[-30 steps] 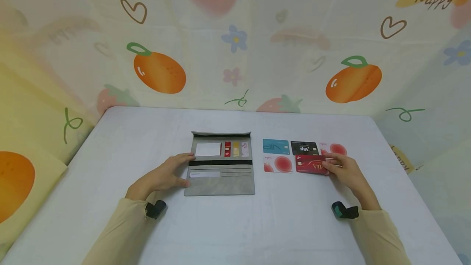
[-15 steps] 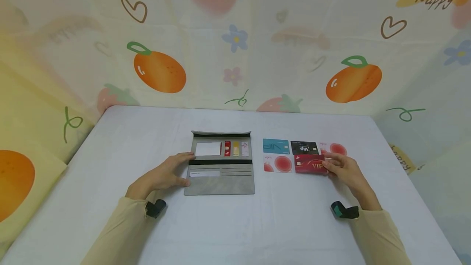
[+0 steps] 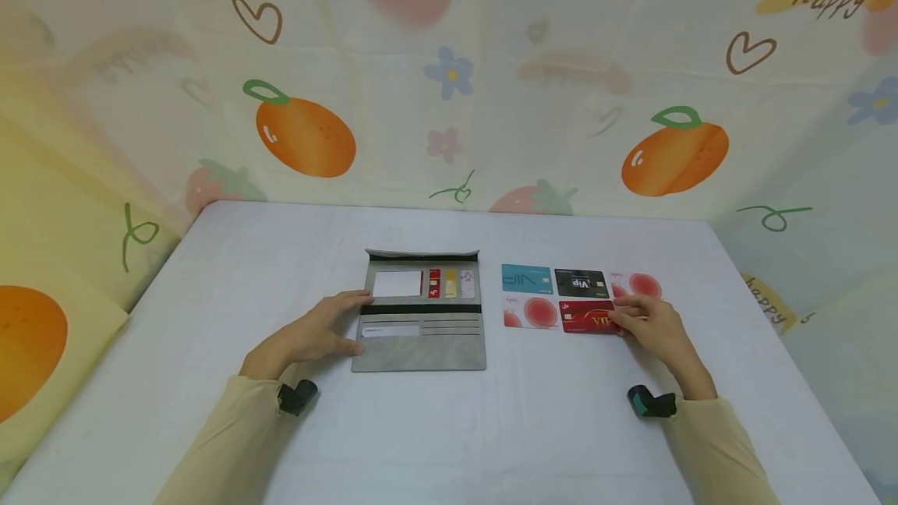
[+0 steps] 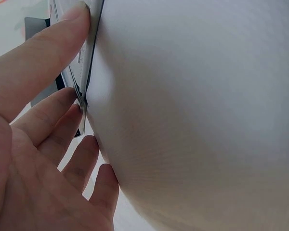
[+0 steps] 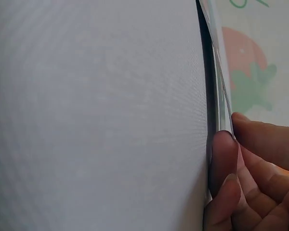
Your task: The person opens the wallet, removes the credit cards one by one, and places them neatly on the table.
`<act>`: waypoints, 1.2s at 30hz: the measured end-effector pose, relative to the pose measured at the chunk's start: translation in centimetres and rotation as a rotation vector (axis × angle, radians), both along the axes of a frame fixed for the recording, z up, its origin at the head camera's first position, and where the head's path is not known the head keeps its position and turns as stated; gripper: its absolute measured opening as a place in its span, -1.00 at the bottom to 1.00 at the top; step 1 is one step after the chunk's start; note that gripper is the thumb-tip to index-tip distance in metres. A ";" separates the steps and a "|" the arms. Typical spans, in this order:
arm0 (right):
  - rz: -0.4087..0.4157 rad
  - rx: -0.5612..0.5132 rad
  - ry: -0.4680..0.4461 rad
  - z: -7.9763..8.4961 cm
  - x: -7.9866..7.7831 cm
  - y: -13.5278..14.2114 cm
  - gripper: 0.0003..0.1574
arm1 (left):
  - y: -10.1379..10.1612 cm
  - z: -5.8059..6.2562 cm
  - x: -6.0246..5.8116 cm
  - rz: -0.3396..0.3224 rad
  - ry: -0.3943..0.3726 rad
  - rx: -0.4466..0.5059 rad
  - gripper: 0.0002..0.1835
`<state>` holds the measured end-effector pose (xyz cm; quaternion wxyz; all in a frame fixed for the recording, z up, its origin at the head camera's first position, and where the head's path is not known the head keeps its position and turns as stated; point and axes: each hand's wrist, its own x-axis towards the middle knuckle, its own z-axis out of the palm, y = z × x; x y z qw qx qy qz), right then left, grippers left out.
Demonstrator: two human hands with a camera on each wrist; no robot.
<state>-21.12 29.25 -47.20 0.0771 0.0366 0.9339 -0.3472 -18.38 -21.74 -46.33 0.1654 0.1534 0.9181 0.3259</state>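
Open grey wallet [image 3: 421, 355]; to its right, a red VIP card [image 3: 585, 316], right end between fingers [image 3: 635, 324].

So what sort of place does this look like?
Probably a makeshift tabletop recording setup rather than an everyday room: a white table, a fruit-print cloth hung behind and beside it, and small black devices at both wrists.

Red card [image 3: 585, 316] partly behind fingers [image 3: 637, 302]
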 end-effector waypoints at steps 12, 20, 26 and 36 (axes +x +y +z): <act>0.002 0.037 -0.008 0.3 -0.2 0.0 -0.44 | 0.1 0.1 0.1 0.012 -0.014 0.004 -0.14; 0.008 0.045 -0.014 0.3 -0.2 0.0 -0.47 | 0.0 0.0 0.1 0.006 -0.009 0.012 -0.15; 0.006 0.049 -0.015 0.4 -0.2 0.0 -0.43 | -0.1 0.0 0.1 -0.005 0.001 0.021 -0.15; 0.006 0.056 0.019 0.4 -0.1 -0.1 -0.44 | 0.0 0.2 0.2 0.007 -0.011 0.028 -0.14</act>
